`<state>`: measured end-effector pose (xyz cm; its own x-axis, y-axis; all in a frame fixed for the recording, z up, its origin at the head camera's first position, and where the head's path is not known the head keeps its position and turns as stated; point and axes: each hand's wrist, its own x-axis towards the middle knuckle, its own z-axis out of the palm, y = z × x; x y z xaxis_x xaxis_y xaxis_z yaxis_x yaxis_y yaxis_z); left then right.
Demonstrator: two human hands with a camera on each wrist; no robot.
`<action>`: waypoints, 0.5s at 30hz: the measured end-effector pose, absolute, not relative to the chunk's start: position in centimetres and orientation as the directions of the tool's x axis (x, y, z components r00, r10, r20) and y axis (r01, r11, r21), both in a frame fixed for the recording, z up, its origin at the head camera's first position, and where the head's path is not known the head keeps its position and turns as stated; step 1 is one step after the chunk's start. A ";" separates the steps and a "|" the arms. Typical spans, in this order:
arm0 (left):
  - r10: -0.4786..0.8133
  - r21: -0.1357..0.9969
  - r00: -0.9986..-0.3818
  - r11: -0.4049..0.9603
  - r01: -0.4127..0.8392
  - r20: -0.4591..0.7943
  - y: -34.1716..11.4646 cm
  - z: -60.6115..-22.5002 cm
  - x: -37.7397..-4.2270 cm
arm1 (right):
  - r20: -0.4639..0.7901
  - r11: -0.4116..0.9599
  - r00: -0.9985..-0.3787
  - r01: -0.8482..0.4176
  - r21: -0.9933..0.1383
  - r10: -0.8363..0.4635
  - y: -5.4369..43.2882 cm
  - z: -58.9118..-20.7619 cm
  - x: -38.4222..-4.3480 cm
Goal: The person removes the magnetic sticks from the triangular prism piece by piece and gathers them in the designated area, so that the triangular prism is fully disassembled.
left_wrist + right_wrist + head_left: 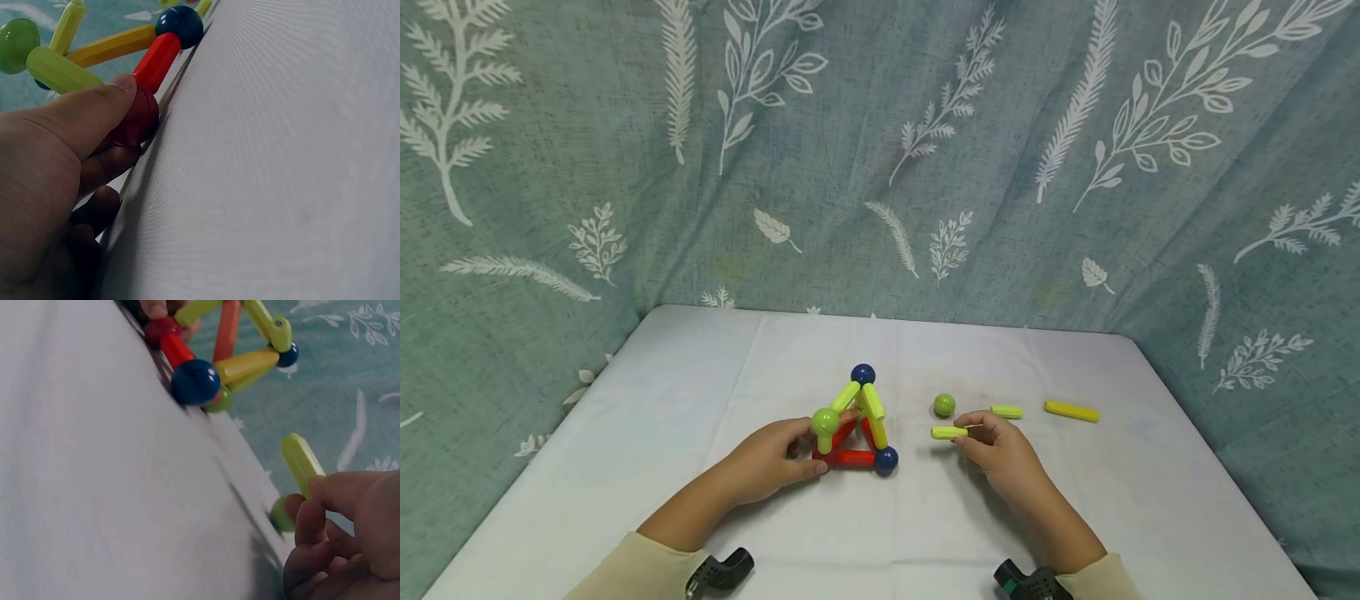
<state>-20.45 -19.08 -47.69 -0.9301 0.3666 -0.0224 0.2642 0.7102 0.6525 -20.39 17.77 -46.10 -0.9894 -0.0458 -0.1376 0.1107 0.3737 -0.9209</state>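
A frame of coloured rods and balls stands on the table, with a red rod (853, 459) along its front and dark blue balls at its top (863, 375) and right corner (886, 461). At its left corner my left hand (767, 458) holds a red ball (142, 119), thumb on one side and fingers partly hidden behind. Above that corner a lime green ball (825, 421) sits on a short lime rod (62, 70). To the right, my right hand (1003, 454) pinches one end of a short lime green rod (947, 432), its free end pointing toward the frame.
Behind my right hand lie a loose green ball (943, 406) and another short lime rod (1006, 412). Farther right is a longer yellow rod (1072, 412). A white cloth covers the table (760, 550); a leaf-patterned curtain (850, 167) hangs behind it.
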 end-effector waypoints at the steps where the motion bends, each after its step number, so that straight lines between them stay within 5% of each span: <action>1: 0.366 0.652 -0.930 0.711 0.264 -0.024 -19.1 -47.7 -20.5 | -0.142 0.377 -0.989 0.119 -0.918 -0.035 18.1 -46.1 -20.5; 15: 0.359 0.663 -0.933 0.707 0.245 -0.038 -18.9 -47.4 -20.4 | -0.155 0.417 -0.987 0.155 -0.895 0.035 22.5 -46.3 -21.4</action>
<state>-20.38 -18.91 -47.36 -0.9326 0.3589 -0.0383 0.2450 0.7073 0.6631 -21.37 22.49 -46.26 -0.9873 0.0352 -0.1550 0.1555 0.4175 -0.8953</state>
